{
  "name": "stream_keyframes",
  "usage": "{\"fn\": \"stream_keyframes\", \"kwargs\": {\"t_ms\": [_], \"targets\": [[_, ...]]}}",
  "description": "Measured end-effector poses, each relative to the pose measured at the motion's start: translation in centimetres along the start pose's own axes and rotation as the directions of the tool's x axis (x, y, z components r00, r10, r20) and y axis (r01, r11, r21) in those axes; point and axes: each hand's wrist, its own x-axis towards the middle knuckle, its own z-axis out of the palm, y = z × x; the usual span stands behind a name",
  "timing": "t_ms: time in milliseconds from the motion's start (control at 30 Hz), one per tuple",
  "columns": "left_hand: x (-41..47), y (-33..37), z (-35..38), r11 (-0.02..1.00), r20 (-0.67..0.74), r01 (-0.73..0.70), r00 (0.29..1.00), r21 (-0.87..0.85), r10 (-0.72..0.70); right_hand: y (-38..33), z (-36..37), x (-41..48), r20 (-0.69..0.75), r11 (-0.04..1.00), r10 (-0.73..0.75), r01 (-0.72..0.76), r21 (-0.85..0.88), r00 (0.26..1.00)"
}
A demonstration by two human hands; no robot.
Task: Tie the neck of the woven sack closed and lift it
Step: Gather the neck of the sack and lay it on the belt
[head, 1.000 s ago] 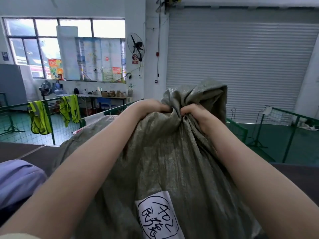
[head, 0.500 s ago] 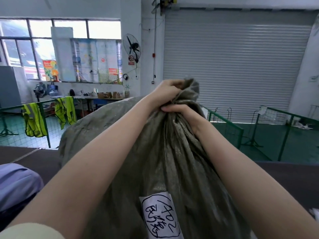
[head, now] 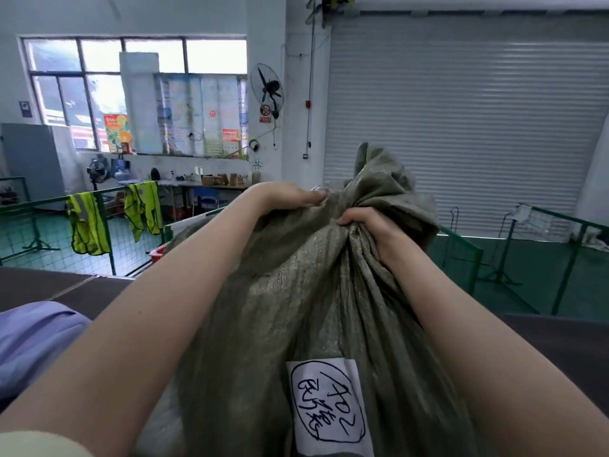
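A full grey-green woven sack stands upright right in front of me, with a white hand-written label low on its near side. Its neck is bunched together and the loose top sticks up above my fists. My right hand is clenched around the gathered neck just below that loose top. My left hand grips a fold of the sack's fabric to the left of the neck, a little higher than the right hand. No cord or tie shows.
The sack sits on a dark brown surface, with a lilac cloth bundle at my left. Green mesh railings stand beyond, two yellow vests hang on the left railing, and a grey roller shutter fills the back wall.
My left hand has come off the top of the neck and moved left onto a fold of fabric. The right hand keeps its hold on the neck, and the loose top now stands free.
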Motion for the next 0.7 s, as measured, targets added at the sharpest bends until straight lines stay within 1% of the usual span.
{"fn": "stream_keyframes", "kwargs": {"t_ms": [67, 167, 233, 300, 367, 400, 433, 467, 500, 533, 567, 600, 633, 667, 700], "targets": [[0.8, -0.6, 0.2, 0.99, -0.111, -0.057, 0.993, -0.129, 0.042, -0.2, 0.2, -0.1, 0.007, 0.999, -0.016, 0.017, -0.029, 1.0], [1.9, -1.2, 0.1, 0.958, -0.295, -0.125, 0.955, -0.258, 0.045, -0.6, 0.1, -0.1, 0.037, 0.999, 0.028, -0.026, -0.042, 0.999], [2.3, -1.1, 0.0, 0.933, -0.463, -0.211, 0.885, -0.292, 0.055, -0.9, -0.2, -0.4, 0.07, 0.997, 0.067, -0.064, -0.051, 0.995], [2.3, -0.7, -0.2, 0.923, -0.615, -0.262, 0.788, -0.282, 0.036, -1.1, -0.6, -0.8, 0.104, 0.991, 0.119, -0.112, -0.069, 0.987], [2.2, 0.1, -0.4, 0.924, -0.699, -0.295, 0.714, -0.243, 0.044, -1.2, -0.7, -1.1, 0.142, 0.977, 0.193, -0.177, -0.118, 0.971], [2.1, 0.9, -0.3, 0.92, -0.716, -0.326, 0.693, -0.216, 0.078, -1.2, -0.5, -1.3, 0.159, 0.969, 0.221, -0.199, -0.145, 0.962], [2.0, 1.7, -0.2, 0.903, -0.72, -0.377, 0.684, -0.205, 0.122, -1.2, -0.2, -1.4, 0.175, 0.967, 0.227, -0.201, -0.156, 0.958], [2.0, 2.5, 0.1, 0.866, -0.701, -0.446, 0.693, -0.229, 0.171, -1.2, 0.4, -1.4, 0.183, 0.973, 0.206, -0.181, -0.146, 0.961], [1.7, 3.5, 0.5, 0.812, -0.639, -0.508, 0.733, -0.288, 0.232, -1.1, 0.9, -1.3, 0.173, 0.982, 0.162, -0.142, -0.122, 0.972], [1.2, 4.3, 1.0, 0.753, -0.529, -0.543, 0.791, -0.371, 0.308, -1.0, 1.5, -1.1, 0.146, 0.992, 0.102, -0.089, -0.094, 0.984], [0.7, 5.0, 1.3, 0.721, -0.394, -0.537, 0.835, -0.438, 0.383, -0.8, 1.9, -1.0, 0.115, 0.997, 0.038, -0.03, -0.07, 0.993], [0.2, 5.5, 1.4, 0.721, -0.268, -0.51, 0.86, -0.469, 0.434, -0.5, 2.2, -0.8, 0.084, 0.998, -0.014, 0.018, -0.054, 0.996], [0.0, 5.6, 1.3, 0.719, -0.178, -0.485, 0.868, -0.497, 0.463, -0.2, 2.4, -0.7, 0.046, 0.998, -0.043, 0.045, -0.047, 0.998], [-0.2, 5.5, 1.1, 0.7, -0.136, -0.474, 0.866, -0.534, 0.482, 0.1, 2.4, -0.6, -0.011, 0.997, -0.049, 0.048, -0.052, 0.999], [-0.3, 5.3, 0.8, 0.672, -0.137, -0.468, 0.864, -0.574, 0.485, 0.4, 2.4, -0.5, -0.078, 0.998, -0.036, 0.032, -0.059, 0.996]]}}
